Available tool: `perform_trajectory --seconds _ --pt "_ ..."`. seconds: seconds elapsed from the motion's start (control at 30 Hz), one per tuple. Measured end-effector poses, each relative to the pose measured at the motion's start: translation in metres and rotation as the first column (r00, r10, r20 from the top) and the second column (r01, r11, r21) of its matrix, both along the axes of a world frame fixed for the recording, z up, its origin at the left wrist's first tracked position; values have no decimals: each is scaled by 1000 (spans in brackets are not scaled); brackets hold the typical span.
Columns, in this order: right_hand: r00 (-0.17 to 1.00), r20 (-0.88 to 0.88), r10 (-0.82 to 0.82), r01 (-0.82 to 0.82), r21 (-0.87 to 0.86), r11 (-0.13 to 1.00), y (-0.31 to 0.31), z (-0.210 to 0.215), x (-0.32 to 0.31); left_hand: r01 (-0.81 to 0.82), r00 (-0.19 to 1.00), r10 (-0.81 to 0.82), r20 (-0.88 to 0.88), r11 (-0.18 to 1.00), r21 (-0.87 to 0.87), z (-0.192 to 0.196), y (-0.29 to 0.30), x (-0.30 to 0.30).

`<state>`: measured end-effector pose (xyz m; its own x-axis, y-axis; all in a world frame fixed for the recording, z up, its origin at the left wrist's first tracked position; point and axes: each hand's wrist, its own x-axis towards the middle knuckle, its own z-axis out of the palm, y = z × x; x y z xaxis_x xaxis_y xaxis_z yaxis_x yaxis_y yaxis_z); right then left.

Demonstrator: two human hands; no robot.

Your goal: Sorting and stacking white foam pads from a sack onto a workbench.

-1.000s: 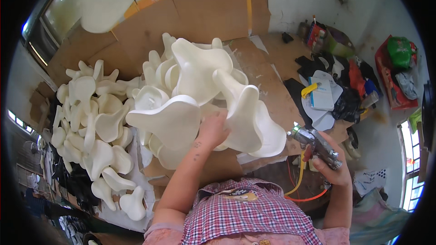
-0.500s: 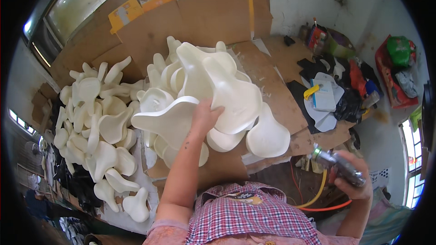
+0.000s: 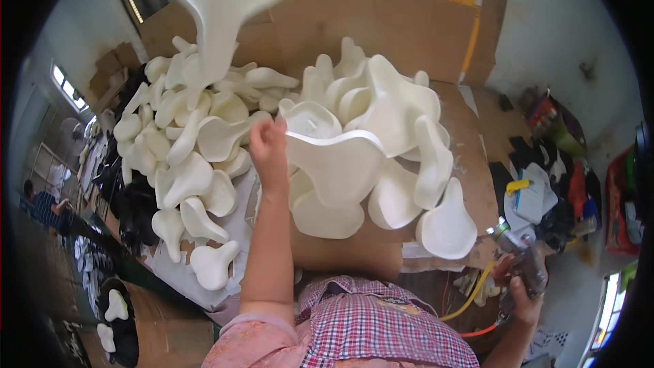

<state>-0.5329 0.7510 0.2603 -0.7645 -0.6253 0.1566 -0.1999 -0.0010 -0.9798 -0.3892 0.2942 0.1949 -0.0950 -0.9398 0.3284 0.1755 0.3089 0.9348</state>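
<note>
A cream foam bicycle saddle (image 3: pixel 225 0), slightly blurred, is in mid-air at the upper left, apart from my hands. My left hand (image 3: pixel 268 140) is raised below it with nothing in its grasp, its fingers partly curled. Beside that hand lies a wide saddle (image 3: pixel 334 163) at the front of the right-hand pile; the left-hand pile (image 3: pixel 191 177) spreads on its other side. At the lower right my right hand (image 3: pixel 528 303) is wrapped round a dark metal air tool (image 3: pixel 530 266) with a green collar. An orange hose (image 3: pixel 480 332) runs to its lower end.
Cardboard (image 3: pixel 466 136) covers the bench and lines the back wall. A yellow cutter (image 3: pixel 518 187) and a blue-and-white box (image 3: pixel 530 203) lie among dark scraps at right. A yellow hose (image 3: pixel 473 296) hangs by the front edge. A person (image 3: pixel 51 211) is far left.
My left hand has let go of the saddle it held, which is now airborne at the upper left. The view has turned left. The air tool stays in my right hand.
</note>
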Motion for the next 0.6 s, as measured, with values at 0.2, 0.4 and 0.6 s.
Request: perform_trajectory --seconds 0.2,0.4,0.6 --pt "972 60 226 -228 31 973 -41 4 8 214 850 -310 427 942 258 -113 48 7" --pt "949 45 311 -312 11 950 -42 15 21 196 840 -185 510 980 32 -73 53 -16" --pt "927 -104 359 -311 318 895 -50 42 27 310 788 -252 561 951 -8 -68 37 -9"
